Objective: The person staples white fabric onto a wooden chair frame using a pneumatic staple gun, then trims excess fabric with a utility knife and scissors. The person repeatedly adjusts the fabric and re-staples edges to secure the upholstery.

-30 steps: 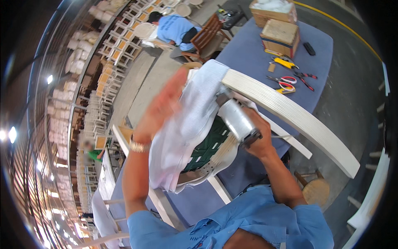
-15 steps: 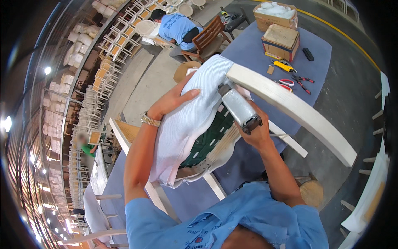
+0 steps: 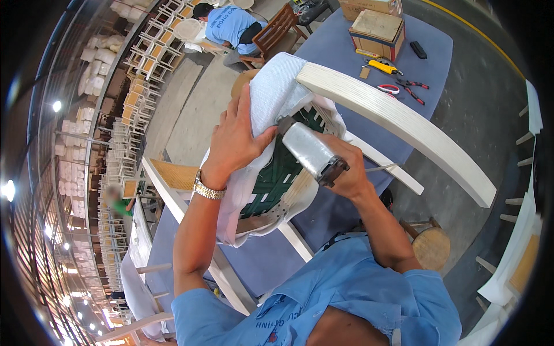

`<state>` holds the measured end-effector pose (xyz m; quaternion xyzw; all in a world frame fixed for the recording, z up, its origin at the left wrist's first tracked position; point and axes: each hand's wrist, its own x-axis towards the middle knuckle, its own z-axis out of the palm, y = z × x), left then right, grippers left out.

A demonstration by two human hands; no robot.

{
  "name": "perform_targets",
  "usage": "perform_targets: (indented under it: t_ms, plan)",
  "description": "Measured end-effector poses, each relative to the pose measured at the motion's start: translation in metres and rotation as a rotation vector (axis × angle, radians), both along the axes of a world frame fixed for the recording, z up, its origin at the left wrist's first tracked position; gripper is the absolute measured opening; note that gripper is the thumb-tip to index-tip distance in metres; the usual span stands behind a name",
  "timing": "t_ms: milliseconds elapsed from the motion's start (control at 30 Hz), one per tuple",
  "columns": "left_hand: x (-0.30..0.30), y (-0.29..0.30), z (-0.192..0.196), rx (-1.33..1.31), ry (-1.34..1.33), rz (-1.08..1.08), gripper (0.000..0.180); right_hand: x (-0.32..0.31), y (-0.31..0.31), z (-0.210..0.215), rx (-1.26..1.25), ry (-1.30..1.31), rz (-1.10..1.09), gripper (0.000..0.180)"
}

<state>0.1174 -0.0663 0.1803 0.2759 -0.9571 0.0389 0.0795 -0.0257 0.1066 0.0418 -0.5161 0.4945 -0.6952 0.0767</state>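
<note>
Pressing white fabric (image 3: pixel 271 98) flat, the left hand (image 3: pixel 234 141) covers the green-webbed seat (image 3: pixel 277 173); the right hand (image 3: pixel 346 173) grips a silver stapler (image 3: pixel 309 151), its nose hidden.

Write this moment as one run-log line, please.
left hand: pressing white fabric | right hand: holding metal stapler | chair frame: on table

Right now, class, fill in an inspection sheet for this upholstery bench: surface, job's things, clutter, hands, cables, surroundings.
Surface: blue-covered table.
Job's things: white fabric pulled over a white chair frame; green webbing underneath.
Clutter: cardboard boxes, yellow knife, red pliers.
Hands: left hand presses fabric; right hand grips a silver staple gun.
Cables: nothing seen.
Surroundings: stacked white chairs; a seated person in blue; wooden stool.
</note>
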Motion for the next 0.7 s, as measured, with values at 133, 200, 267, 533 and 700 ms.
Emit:
perform_targets:
  t_ms: [133,200,267,533,700]
  plan:
    - [-0.004,0.007,-0.002,-0.030,-0.026,0.033,0.104,0.005,-0.001,-0.006,0.076,-0.017,0.065,0.076]
    - [-0.006,0.010,-0.002,-0.037,-0.047,0.067,0.105,0.005,-0.002,-0.006,0.063,-0.024,0.076,0.074]
    - [-0.006,0.013,-0.001,-0.038,-0.062,0.093,0.106,0.007,-0.003,-0.004,0.058,-0.014,0.083,0.073]
    - [-0.012,0.021,0.001,-0.017,-0.075,0.114,0.113,0.005,-0.002,0.010,0.132,-0.020,0.109,0.069]
    - [-0.014,0.024,0.006,-0.035,-0.106,0.117,0.118,0.005,-0.003,0.010,0.086,0.020,0.205,0.074]
